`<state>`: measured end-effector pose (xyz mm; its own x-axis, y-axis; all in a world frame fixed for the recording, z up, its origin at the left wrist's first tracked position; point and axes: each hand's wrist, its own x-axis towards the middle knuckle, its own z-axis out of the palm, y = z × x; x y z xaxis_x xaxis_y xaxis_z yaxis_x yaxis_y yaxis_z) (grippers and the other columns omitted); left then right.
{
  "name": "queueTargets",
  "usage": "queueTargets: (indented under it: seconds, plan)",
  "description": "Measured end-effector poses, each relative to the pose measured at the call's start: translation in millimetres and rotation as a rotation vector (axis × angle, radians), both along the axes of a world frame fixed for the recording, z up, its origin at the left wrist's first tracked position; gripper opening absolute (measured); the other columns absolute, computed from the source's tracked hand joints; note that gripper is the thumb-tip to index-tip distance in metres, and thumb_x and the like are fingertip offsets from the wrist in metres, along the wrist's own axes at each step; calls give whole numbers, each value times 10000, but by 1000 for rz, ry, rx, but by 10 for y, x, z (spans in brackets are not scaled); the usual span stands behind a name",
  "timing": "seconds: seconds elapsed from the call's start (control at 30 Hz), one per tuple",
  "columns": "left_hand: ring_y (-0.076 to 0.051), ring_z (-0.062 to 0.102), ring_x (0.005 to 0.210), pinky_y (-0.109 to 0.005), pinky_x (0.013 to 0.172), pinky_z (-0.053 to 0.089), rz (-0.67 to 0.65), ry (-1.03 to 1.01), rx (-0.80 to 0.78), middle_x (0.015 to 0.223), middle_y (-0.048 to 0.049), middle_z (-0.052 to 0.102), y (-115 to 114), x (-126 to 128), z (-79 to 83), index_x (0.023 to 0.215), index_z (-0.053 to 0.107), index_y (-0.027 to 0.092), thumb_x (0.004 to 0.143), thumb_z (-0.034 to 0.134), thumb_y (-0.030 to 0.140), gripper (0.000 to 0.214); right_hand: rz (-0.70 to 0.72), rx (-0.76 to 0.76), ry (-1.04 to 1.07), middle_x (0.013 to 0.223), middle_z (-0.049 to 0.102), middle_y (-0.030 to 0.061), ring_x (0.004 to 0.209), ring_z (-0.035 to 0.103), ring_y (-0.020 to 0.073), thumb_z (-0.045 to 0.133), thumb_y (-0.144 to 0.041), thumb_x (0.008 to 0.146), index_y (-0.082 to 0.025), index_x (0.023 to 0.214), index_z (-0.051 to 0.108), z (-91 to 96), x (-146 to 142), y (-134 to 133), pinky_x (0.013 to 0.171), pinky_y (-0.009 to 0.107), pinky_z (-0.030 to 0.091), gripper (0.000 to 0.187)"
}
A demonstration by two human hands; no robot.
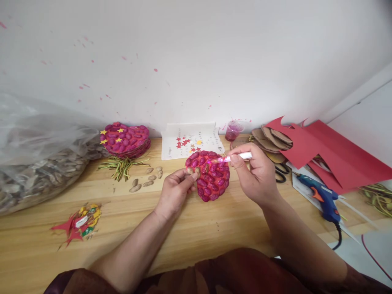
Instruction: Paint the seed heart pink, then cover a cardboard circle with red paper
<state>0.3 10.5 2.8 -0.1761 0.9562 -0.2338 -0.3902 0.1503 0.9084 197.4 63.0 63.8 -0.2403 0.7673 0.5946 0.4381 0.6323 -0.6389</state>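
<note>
In the middle, my left hand (176, 190) pinches the left edge of a round red disc (211, 192) covered with peanuts. Most of its peanuts are painted magenta, while a few by my left thumb look bare brown. My right hand (255, 173) is closed round the white handle of a paintbrush (240, 157). The pink-wet bristles lie at the upper middle of the disc, against a peanut. Several loose peanuts (148, 183) rest on the table to the left of my left hand.
Far left stands a plastic bag of peanuts (52, 175), beside stacked painted discs (125, 141). Behind are paper with stars (171, 151) and a paint cup (234, 130). A glue gun (326, 200), scissors (281, 173), cardboard rounds (269, 141) and red paper (343, 155) occupy the right.
</note>
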Motion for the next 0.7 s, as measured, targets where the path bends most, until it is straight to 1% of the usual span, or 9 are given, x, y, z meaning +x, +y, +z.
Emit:
queueTargets:
  seconds: [0.1,0.23,0.33,0.5,0.7]
  plan:
    - [-62,477,499,-194,495,312,10,-17,3,568,38,569,4,5,-21,733,678,144,658,894,362,316,22,-10,-24,922,708,41,860,661,209,592,-270,960,-236,976,634,-10,-7,6,809,379,496,56]
    - [-54,485,499,-192,491,315,20,-27,-8,602,44,575,4,13,-15,724,674,145,648,902,360,323,-1,25,-69,899,712,33,837,659,204,605,-257,949,-232,949,625,-10,13,11,811,380,484,32]
    - [-54,489,498,-191,490,318,20,-21,-12,598,46,573,2,11,-4,718,673,146,642,905,365,328,-6,39,-42,895,709,32,827,654,201,601,-256,951,-232,949,624,-5,17,8,797,375,482,34]
    - [-54,484,502,-195,495,322,22,-5,-3,605,44,576,2,5,-4,708,677,145,647,898,359,313,36,28,-36,903,707,33,849,660,202,591,-254,955,-231,957,628,1,-11,-2,801,376,487,43]
    - [-57,493,502,-196,500,331,27,-8,-31,614,38,587,3,7,8,704,682,146,628,903,360,317,-3,41,-40,894,714,34,823,661,207,599,-269,950,-239,940,616,7,-8,-5,789,385,489,36]
